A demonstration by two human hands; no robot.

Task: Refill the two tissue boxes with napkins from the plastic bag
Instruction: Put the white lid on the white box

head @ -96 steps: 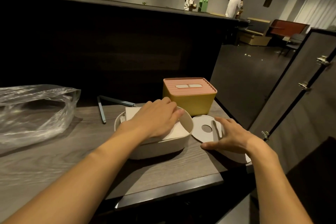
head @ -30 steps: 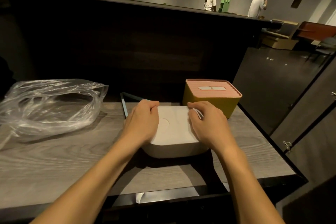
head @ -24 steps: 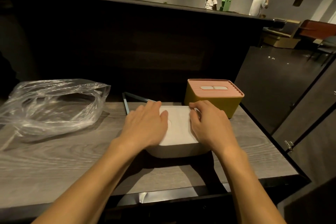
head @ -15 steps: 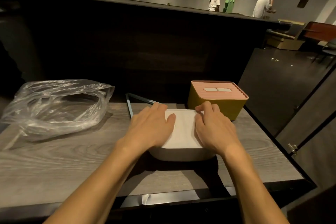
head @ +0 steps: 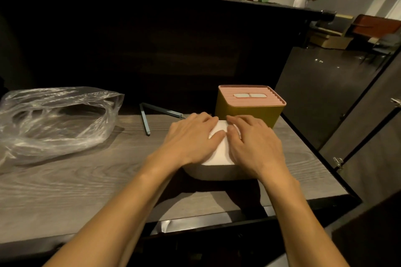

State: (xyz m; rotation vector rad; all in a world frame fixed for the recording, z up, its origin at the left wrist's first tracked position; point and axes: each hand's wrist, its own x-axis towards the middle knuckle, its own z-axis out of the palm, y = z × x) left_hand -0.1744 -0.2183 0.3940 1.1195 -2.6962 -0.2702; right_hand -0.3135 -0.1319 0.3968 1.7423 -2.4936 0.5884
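A white tissue box (head: 217,172) stands on the grey wooden table (head: 91,182), its white lid (head: 218,154) on top. My left hand (head: 193,140) lies flat on the lid's left half and my right hand (head: 253,143) lies flat on its right half, both pressing down with fingers spread, thumbs almost meeting over the middle. Just behind stands a yellow tissue box (head: 249,112) with a pink slotted lid on it. A crumpled clear plastic bag (head: 54,121) lies at the table's left; I see no napkins inside it.
Two thin blue-grey sticks (head: 145,119) lie in a V behind the white box. A dark partition wall (head: 152,45) rises behind the table. The table's right edge drops to a dark floor beside a hinged door panel (head: 364,147). People stand far off.
The lid, lying beside the open box 3.2 s ago, now sits on it. Over the last second both hands slid inward on the lid until their thumbs nearly touch.
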